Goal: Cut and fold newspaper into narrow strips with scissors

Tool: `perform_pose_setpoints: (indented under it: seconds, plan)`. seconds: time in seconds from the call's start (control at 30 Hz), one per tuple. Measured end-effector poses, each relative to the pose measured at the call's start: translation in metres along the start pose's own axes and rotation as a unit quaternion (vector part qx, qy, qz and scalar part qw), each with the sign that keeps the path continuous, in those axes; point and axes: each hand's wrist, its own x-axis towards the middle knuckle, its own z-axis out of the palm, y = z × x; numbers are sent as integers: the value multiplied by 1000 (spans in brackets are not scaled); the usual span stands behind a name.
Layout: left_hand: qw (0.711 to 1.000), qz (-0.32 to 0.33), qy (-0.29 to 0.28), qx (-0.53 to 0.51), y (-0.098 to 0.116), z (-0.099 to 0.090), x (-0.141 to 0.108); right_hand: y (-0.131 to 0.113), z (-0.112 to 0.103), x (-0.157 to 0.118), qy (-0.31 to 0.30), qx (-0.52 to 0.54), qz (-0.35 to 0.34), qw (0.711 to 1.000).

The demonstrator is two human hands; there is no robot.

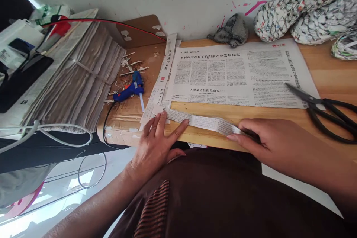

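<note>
A narrow folded newspaper strip runs along the table's front edge. My left hand lies on its left end with the fingers spread, pressing it down. At the strip's right end my right hand pinches it between thumb and fingers, and the strip twists a little near there. Behind it a printed newspaper sheet lies flat, with several long paper strips at its left side. Black-handled scissors rest partly on the sheet's right edge, above my right hand.
A blue glue gun sits on cardboard at the left, beside a tall tied newspaper stack. A gray knitted item and woven paper shapes stand along the wall. A cable hangs off the front edge.
</note>
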Motion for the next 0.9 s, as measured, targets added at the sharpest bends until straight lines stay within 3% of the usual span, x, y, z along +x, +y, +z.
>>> perform_pose_setpoints:
  seconds: [0.17, 0.33, 0.47, 0.6, 0.77, 0.9]
  plan:
    - [1000, 5, 25, 15, 0, 3, -1, -24, -7, 24, -10, -51, -28, 998]
    - [1000, -3, 25, 0, 1, 7, -2, 7, -13, 14, -93, -92, -18, 991]
    - [1000, -10, 27, -10, 2, 11, -4, 23, -18, 1, -120, -79, -7, 990]
    - [999, -5, 32, -2, 2, 13, -4, -2, -16, 11, -77, -48, -2, 996]
    - [999, 1, 36, 21, 2, 12, -4, -49, -5, 50, -31, -19, -36, 999]
    - [998, 0, 39, 40, 3, 14, -5, -70, 4, 77, -20, -11, -60, 998]
